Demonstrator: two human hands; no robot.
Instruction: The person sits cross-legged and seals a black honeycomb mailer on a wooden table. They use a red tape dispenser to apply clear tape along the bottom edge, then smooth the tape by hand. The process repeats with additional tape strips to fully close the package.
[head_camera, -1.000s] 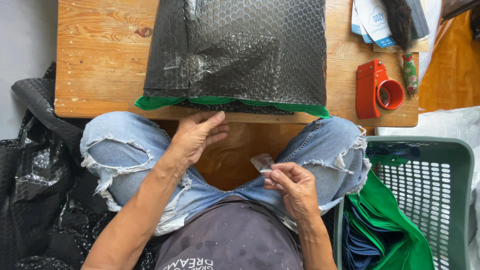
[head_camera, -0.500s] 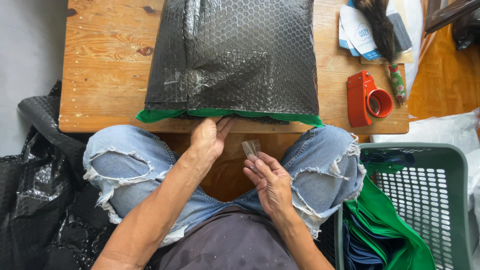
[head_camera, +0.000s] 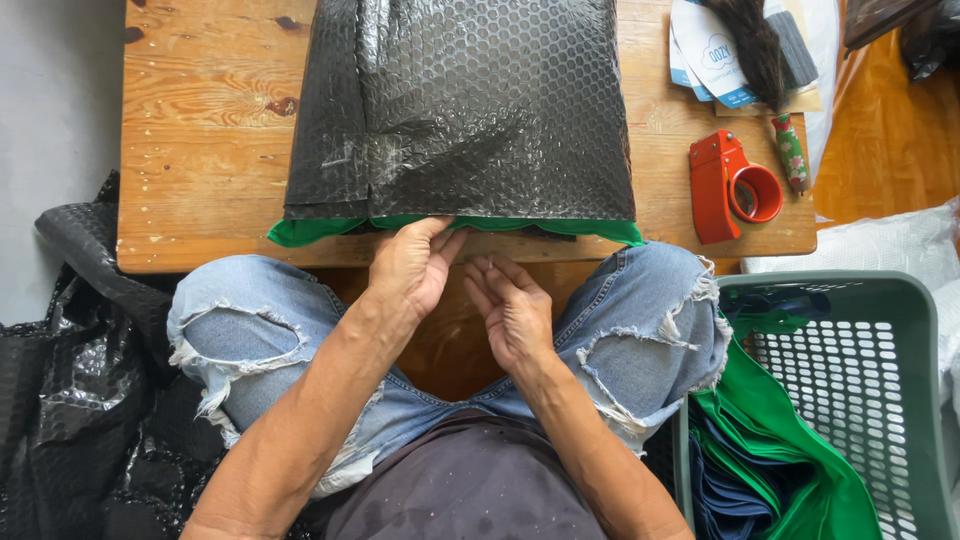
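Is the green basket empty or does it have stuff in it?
Partly filled: the basket holds green cloth on its left side, while bare mesh shows on the right.

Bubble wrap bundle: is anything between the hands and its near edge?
Nothing visible. The left hand fingertips already touch the near edge of the black bubble wrap bundle; the right hand sits just below it, apart.

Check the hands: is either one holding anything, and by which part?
Left hand has its fingertips on the near edge of the black bubble-wrap package, at the green fabric; a grip cannot be told. Right hand appears empty.
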